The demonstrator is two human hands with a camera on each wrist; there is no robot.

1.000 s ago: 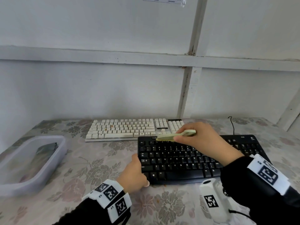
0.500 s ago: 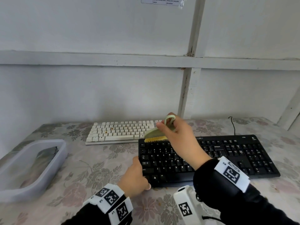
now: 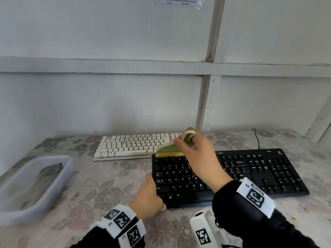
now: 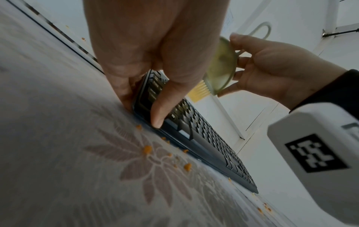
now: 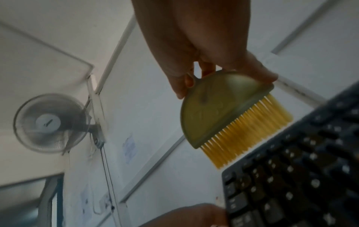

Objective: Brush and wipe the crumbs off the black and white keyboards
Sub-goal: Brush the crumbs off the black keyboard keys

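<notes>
I have my right hand (image 3: 198, 156) at the centre of the head view, fingers and thumb pinched round the pale green brush (image 3: 172, 146), its yellow bristles pointing down at the top left corner of the black keyboard (image 3: 250, 176). In the right wrist view the bristles (image 5: 246, 130) sit just above the keys; whether they touch, I cannot tell. My left hand (image 3: 149, 197) grips the lower left corner of the black keyboard, thumb on its front edge and fingers curled against its left side, as the left wrist view shows (image 4: 147, 61). The white keyboard (image 3: 132, 145) lies behind and to the left, just beside the black one, with orange crumbs among its middle keys. More orange crumbs (image 4: 147, 149) lie on the flowered tabletop (image 3: 100, 178) along the front edge of the black keyboard. A clear plastic container (image 3: 32, 185) stands at the left of the frame, well apart from both keyboards.
</notes>
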